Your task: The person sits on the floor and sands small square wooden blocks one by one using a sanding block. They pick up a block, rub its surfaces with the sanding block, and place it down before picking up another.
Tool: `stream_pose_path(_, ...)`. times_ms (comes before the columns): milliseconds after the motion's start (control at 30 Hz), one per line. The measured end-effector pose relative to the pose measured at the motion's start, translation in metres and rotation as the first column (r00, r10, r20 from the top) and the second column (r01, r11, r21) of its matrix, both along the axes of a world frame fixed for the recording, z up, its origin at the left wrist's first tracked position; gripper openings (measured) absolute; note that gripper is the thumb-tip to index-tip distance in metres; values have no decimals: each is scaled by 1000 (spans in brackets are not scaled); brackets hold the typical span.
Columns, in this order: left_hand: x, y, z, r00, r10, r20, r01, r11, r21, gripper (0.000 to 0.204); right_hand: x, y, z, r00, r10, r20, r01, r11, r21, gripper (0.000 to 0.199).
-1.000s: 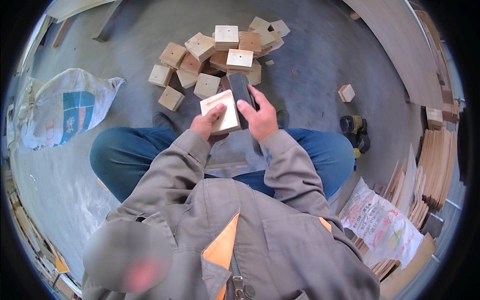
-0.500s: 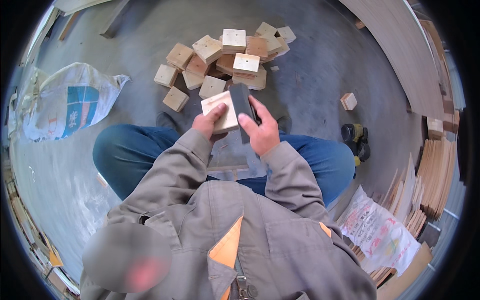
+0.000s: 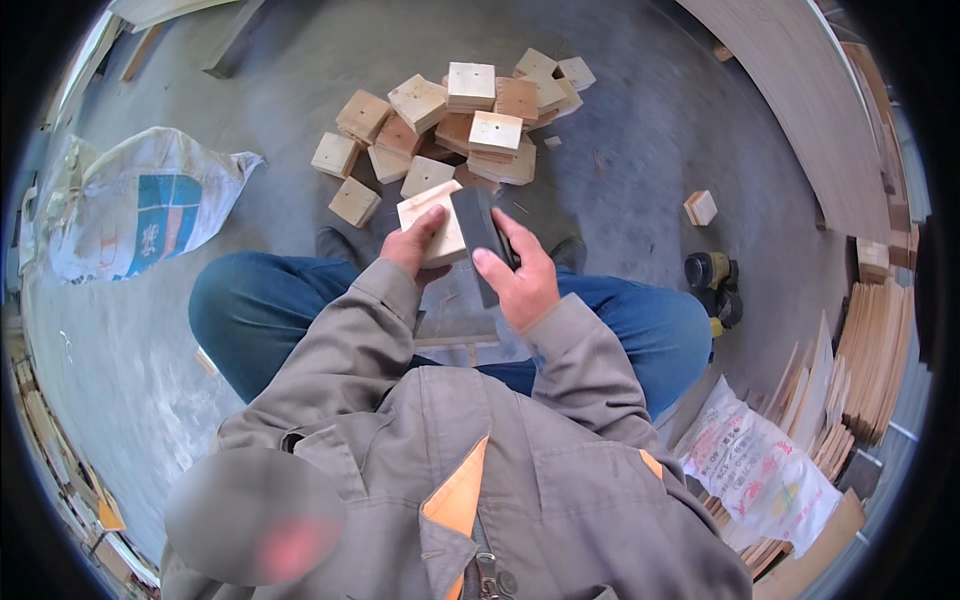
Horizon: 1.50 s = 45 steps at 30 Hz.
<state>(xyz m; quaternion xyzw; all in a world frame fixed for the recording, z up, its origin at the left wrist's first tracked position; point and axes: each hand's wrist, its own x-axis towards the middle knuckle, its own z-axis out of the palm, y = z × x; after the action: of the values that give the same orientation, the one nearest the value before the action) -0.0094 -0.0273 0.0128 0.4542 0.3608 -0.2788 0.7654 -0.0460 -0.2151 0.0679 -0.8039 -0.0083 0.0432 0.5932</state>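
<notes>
My left hand [image 3: 411, 248] is closed around a pale square wooden block [image 3: 450, 238], its thumb lying on the top face. A dark grey sanding block [image 3: 474, 226] is in my right hand [image 3: 524, 278], gripped between the thumb and the fingers. Its flat side lies against the wooden block's right edge, hiding that edge from view. Both pieces are in the air between my bent knees. Just beyond them, a loose pile of similar square wooden blocks [image 3: 495, 132] sits on the floor, several with a small dark hole in the top.
One separate wooden block [image 3: 700, 208] stands to the right, with a yellow and black power tool [image 3: 708, 272] near my right knee. A white sack [image 3: 150, 215] lies at the left, another white sack [image 3: 765, 465] at the lower right beside stacked thin boards [image 3: 872, 350]. A large panel [image 3: 800, 90] rises at the far right.
The sanding block has shifted slightly toward me and left along the wooden block's edge, and its tilt has changed. My right hand moved with it; my left hand keeps its hold.
</notes>
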Motion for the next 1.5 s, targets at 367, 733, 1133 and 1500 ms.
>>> stream_pose_path(367, -2, -4, 4, 997, 14, 78, -11, 999, -47, 52, -5, -5, -4, 999, -38, -33, 39, 998, 48, 66)
stream_pose_path(733, -16, -22, 20, 858, -171, 485, 218, 975, -43, 70, 47, -29, -23, 930, -367, -23, 362, 901, 240, 58)
stream_pose_path(1133, -12, -13, 48, 330, -303, 894, 180, 950, 256, 110, 41, -37, 1, 839, -483, -250, 541, 697, 470, 62)
stream_pose_path(1500, -6, -10, 51, 402, -136, 906, 158, 984, 78, 110, 36, -37, 10, 886, -387, -253, 463, 739, 489, 63)
